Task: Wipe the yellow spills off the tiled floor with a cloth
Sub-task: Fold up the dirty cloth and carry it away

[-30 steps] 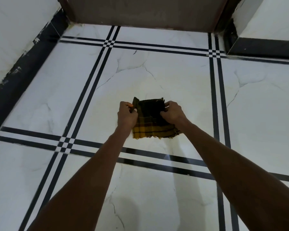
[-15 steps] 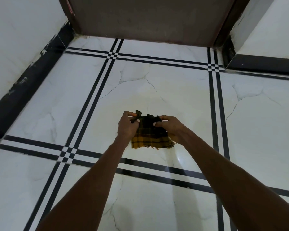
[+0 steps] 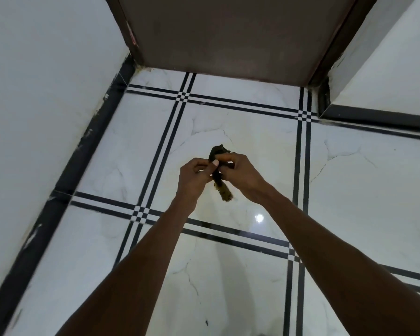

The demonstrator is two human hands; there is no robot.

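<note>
A dark green and yellow checked cloth (image 3: 224, 190) is folded into a narrow strip and held in the air above the white tiled floor (image 3: 252, 146). My left hand (image 3: 194, 175) pinches its upper part from the left, and my right hand (image 3: 240, 173) pinches it from the right, the two hands touching. The cloth's lower end hangs down between my wrists, and its top tip pokes up above my fingers. A faint yellowish tint lies on the tile under and around my hands.
A brown door (image 3: 228, 37) stands at the far end of the floor. White walls with black skirting close in on the left (image 3: 66, 166) and far right (image 3: 374, 117). Black double lines cross the tiles. A light glare (image 3: 259, 218) shines near my right forearm.
My hands have come together and folded the spread cloth into a narrow strip. The view has tilted up, showing more of the door.
</note>
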